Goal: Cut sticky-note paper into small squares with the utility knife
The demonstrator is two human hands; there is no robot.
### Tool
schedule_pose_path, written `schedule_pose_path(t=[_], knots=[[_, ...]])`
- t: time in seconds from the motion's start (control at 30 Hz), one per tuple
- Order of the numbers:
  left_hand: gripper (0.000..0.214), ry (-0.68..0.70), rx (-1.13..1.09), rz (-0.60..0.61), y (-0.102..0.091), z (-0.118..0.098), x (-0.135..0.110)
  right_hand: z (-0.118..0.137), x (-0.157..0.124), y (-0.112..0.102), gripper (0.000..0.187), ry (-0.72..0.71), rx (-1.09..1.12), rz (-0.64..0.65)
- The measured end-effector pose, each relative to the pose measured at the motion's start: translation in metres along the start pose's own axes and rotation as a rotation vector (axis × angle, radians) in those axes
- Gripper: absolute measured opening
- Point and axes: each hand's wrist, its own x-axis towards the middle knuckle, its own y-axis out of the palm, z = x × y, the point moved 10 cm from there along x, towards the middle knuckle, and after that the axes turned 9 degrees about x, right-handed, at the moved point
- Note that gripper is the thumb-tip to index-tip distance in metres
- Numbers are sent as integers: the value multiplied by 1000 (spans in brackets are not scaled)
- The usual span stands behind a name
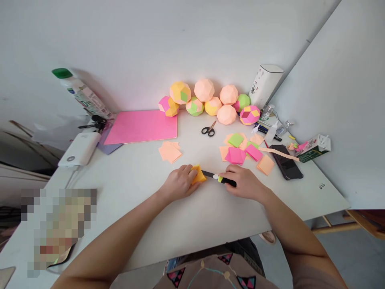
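Near the front middle of the white table, my left hand point(181, 182) grips a small folded stack of orange-yellow paper point(199, 175). My right hand point(242, 181) is closed around the black and yellow handle of a utility knife point(226, 180). Its dark blade points left, with the tip at the right edge of the orange paper; whether it is between the layers I cannot tell. Beyond my right hand lie pink paper squares point(236, 155), green ones point(235, 139) and peach ones point(265, 165). A peach paper pile point(170, 151) lies beyond my left hand.
Several faceted paper balls point(204, 90) line the wall. Black-handled scissors point(208, 129) lie before them. A pink sheet point(144, 126) is at the back left, a white box point(80, 149) beside it. On the right are a phone point(286, 162), a glue bottle point(271, 131) and a carton point(314, 147).
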Motion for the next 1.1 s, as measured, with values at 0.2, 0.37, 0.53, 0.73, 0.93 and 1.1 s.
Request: schedule_pose_path(t=[0.2,0.37,0.53,0.73,0.93,1.1], knots=[[21,-1,-47,-5,-5,0,1,0,-1,-4,37,-32,36,-30],[14,8,-97,-147,-12,1,-1,1,-1,-5,37,-41,32,-22],[32,20,-59,-141,-9,1,-1,-2,-3,-12,38,-25,42,-33],[19,5,-36,73,3,2,1,-4,-7,-25,41,-11,89,-51],[28,-5,-97,-49,-2,3,-2,-7,-9,-33,40,3,112,-60],[29,-4,-108,-73,-3,4,-2,-6,-9,-33,40,11,102,-53]])
